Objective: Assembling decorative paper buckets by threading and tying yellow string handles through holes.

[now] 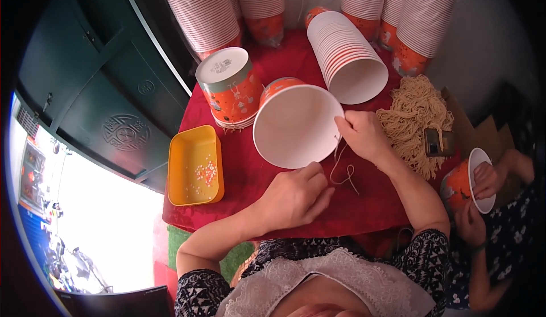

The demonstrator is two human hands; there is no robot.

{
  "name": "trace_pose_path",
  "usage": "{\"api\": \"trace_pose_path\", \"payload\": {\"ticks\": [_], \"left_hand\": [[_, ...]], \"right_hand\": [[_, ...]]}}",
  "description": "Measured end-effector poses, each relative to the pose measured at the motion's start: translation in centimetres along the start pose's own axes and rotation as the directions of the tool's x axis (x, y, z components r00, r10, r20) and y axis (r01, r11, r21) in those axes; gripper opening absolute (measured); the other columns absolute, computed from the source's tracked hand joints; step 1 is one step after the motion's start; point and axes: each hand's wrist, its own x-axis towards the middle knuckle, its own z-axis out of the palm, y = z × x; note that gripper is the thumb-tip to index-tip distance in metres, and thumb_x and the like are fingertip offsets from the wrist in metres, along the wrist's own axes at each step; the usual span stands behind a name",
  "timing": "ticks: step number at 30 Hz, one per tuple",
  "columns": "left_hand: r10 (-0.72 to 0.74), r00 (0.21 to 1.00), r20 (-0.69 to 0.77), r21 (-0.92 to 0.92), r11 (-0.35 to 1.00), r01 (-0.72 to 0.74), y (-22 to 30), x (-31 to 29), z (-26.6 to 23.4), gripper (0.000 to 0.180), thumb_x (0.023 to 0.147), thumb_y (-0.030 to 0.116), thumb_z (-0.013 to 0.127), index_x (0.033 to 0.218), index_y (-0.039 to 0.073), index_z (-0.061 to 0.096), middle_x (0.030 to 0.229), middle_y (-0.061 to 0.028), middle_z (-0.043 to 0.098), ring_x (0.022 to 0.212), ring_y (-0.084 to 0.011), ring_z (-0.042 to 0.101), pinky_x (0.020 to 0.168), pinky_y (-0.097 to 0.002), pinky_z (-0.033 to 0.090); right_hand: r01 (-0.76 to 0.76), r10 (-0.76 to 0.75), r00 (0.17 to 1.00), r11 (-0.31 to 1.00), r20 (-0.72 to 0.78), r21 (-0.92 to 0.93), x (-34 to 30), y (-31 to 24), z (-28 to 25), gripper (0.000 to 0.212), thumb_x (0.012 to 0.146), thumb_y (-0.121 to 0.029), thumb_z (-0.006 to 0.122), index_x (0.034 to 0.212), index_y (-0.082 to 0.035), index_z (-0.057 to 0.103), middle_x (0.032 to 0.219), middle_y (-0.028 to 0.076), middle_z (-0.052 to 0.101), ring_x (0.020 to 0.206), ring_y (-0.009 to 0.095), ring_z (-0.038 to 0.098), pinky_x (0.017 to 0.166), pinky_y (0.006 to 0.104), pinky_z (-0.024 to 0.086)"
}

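Observation:
A large paper bucket, white inside and orange printed outside, lies tilted on the red cloth with its mouth toward me. My right hand is closed at the bucket's right rim, its fingertips pinching a thin beige string. The string's looped end trails down onto the cloth. Just below the bucket's lower rim, my left hand is curled with fingers and thumb drawn together; whatever it may hold is hidden.
Left stands a yellow tray with small orange and white beads, behind it upturned buckets. Nested buckets lie behind; tall stacks line the back. Right are piled string, a dark device and a person's hands holding a bucket.

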Motion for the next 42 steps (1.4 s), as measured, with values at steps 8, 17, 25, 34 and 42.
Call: {"api": "trace_pose_path", "payload": {"ticks": [8,17,25,34,42], "left_hand": [[0.119,0.991,-0.056,0.523,0.849,-0.072,0.5,2.0,-7.8,0.036,0.070,0.001,0.064,0.106,0.001,0.061,0.127,-0.0174,0.054,0.103,-0.0350,0.058,0.082,-0.0429,0.053],[-0.039,0.975,0.219,0.643,0.757,-0.115,-0.7,2.1,-10.2,0.007,0.081,0.004,0.064,0.088,0.004,0.068,0.155,-0.0028,0.037,0.139,-0.0306,0.039,0.111,-0.0460,0.042],[0.012,0.957,0.289,0.610,0.769,-0.194,-1.1,1.2,-10.6,0.006,0.080,0.004,0.060,0.074,0.004,0.058,0.113,-0.0102,0.064,0.133,-0.0314,0.045,0.116,-0.0533,0.030],[-0.051,0.948,0.314,0.573,0.806,-0.147,-2.4,1.8,-9.0,0.002,0.081,0.003,0.055,0.082,0.004,0.053,0.075,-0.0079,0.058,0.090,-0.0264,0.063,0.114,-0.0565,0.029],[-0.041,0.969,0.242,0.557,0.824,-0.104,-4.1,1.4,-6.9,0.003,0.083,0.003,0.052,0.081,0.004,0.051,0.069,-0.0083,0.058,0.082,-0.0277,0.063,0.112,-0.0568,0.032]], "right_hand": [[0.456,-0.514,0.845,0.837,-0.148,-0.302,1.1,-2.9,-3.1,0.023,0.087,-0.011,0.066,0.072,0.001,0.054,0.068,0.015,0.055,0.062,0.036,0.058,0.054,0.0437,0.044],[0.499,-0.499,0.866,0.866,0.003,-0.002,2.8,-1.0,-4.1,0.025,0.091,-0.013,0.063,0.073,0.002,0.055,0.066,0.014,0.054,0.057,0.028,0.055,0.055,0.0382,0.043],[0.198,-0.199,0.972,0.980,0.128,0.019,1.8,-1.8,-8.6,0.019,0.089,-0.015,0.064,0.086,0.004,0.067,0.066,0.015,0.062,0.058,0.018,0.059,0.058,0.0340,0.047],[0.034,-0.080,0.983,0.964,0.167,0.263,-1.9,-3.0,-13.8,0.017,0.090,-0.011,0.061,0.082,0.003,0.068,0.060,-0.001,0.058,0.053,0.003,0.048,0.048,0.0224,0.037],[-0.133,-0.238,0.915,0.583,0.326,0.801,-2.9,-2.1,-9.9,0.025,0.098,-0.020,0.057,0.083,0.000,0.062,0.062,0.000,0.057,0.047,0.002,0.045,0.040,0.0175,0.034]]}}
